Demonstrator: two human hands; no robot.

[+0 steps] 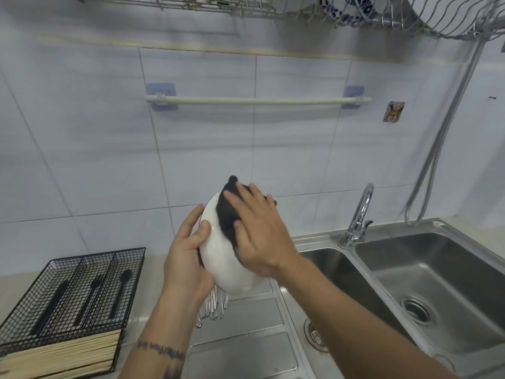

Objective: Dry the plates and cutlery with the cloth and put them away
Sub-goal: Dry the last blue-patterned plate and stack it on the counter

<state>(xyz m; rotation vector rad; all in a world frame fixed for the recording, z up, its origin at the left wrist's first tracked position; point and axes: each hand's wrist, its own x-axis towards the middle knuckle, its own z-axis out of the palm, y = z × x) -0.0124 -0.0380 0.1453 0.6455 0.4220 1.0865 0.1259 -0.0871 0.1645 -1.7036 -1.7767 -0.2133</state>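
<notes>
Above the drainboard point(246, 321) left of the sink, the left hand point(188, 255) grips the tilted white plate point(226, 269) by its rim. The right hand point(259, 228), fingers nearly flat, presses the dark cloth point(228, 212) onto its face. Best to wipe in circles out to the rim, then turn the plate, keeping the left grip firm.

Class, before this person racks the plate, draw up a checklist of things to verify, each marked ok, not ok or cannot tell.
1. Left hand grips the white plate by its rim: ok.
2. Right hand presses the dark cloth flat on it: ok.
3. Plate fully dry: cannot tell.
4. Wire rack overhead has free slots: ok.
5. Spoons on the drainboard dried: cannot tell.
</notes>
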